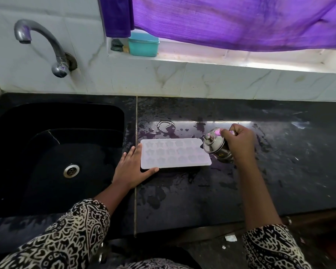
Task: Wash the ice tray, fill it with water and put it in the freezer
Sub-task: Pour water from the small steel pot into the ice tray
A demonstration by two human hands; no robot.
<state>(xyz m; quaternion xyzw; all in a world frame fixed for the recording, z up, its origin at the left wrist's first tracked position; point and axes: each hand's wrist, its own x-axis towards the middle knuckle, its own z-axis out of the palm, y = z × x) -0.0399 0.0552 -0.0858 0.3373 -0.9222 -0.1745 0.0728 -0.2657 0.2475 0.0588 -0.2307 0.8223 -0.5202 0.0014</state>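
A white ice tray [175, 153] with star-shaped cells lies flat on the wet black counter [260, 171], just right of the sink. My left hand [132, 167] rests against the tray's left end, fingers straight along the edge and thumb under its near corner. My right hand [239, 141] grips a small steel cup [215, 145], tilted with its mouth over the tray's right end. Whether water is flowing from it cannot be made out.
A black sink [47, 152] with a steel drain [71, 170] sits to the left, under a curved tap [47, 45] on the tiled wall. Puddles lie on the counter behind the tray. A teal box [144, 45] stands on the window ledge beneath a purple curtain [241, 22].
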